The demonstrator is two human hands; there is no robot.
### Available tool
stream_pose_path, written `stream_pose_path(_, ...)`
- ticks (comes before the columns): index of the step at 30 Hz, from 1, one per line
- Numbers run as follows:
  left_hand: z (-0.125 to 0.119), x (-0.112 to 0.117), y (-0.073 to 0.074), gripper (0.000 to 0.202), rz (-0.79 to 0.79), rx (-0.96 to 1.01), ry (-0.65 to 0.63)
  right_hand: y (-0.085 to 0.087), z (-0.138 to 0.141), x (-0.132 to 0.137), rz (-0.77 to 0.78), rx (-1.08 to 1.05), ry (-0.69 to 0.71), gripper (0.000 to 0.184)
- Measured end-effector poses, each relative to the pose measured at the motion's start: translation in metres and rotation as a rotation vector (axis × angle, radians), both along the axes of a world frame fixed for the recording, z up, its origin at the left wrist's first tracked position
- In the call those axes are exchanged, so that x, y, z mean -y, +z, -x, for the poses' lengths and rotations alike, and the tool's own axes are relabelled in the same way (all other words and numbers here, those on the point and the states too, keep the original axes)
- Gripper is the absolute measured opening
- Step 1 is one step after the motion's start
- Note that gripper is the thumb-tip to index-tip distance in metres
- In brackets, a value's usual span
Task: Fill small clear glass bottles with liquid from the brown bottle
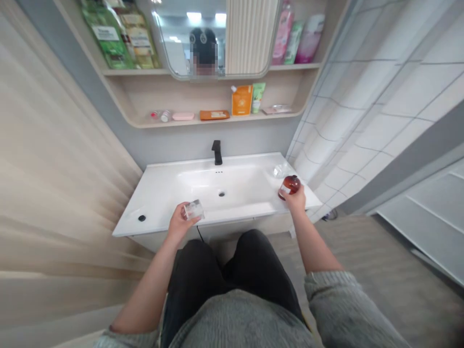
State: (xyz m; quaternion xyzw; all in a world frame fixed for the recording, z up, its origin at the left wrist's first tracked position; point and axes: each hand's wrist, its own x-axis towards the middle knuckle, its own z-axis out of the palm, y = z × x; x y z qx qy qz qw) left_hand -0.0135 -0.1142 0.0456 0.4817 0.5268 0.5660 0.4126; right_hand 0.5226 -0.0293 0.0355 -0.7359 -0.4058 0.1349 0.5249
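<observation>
The left hand (180, 223) grips a small clear square glass bottle (194, 210) between thumb and fingers, just above the front edge of the white sink (152, 205), low and centre-left in the frame. The right hand (295, 200) closes around a round amber bottle (290, 187) with a pale label, holding it over the sink's right corner. Just beyond that bottle, on the far right of the sink, lies a clear object (281, 170), too blurred to identify. A black faucet (216, 152) rises from the back edge of the sink, and a small black knob (141, 218) sits at its left end. Above, a wooden shelf (137, 124) holds an orange box (241, 100) and a green tube (257, 96). A mirror (174, 48) sits at top centre, with pink bottles (282, 34) to its right.
</observation>
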Motion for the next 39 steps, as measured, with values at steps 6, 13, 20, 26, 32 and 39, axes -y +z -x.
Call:
stream_pose_path(6,-0.006,-0.037,0.003,0.081,0.001,0.063,-0.039,0.017,0.072,-0.020,-0.150,0.067,0.307,0.090)
stream_pose_path(13,-0.015,-0.101,0.002,0.082,-0.018,0.082,-0.081,0.016,0.187,-0.066,-0.049,0.045,0.828,0.087)
stream_pose_path(20,-0.024,-0.146,-0.015,0.081,-0.001,0.032,-0.080,-0.026,0.228,-0.100,0.119,-0.048,0.944,0.082)
stream_pose_path(26,-0.028,-0.152,-0.032,0.083,0.031,0.024,-0.109,-0.045,0.223,-0.100,0.130,0.026,1.048,0.080)
stream_pose_path(32,-0.030,-0.152,-0.033,0.082,0.030,-0.035,-0.131,-0.045,0.225,-0.103,0.127,0.037,1.047,0.078)
stream_pose_path(39,-0.029,-0.152,-0.033,0.088,0.030,-0.077,-0.150,-0.044,0.226,-0.101,0.113,0.115,1.036,0.077)
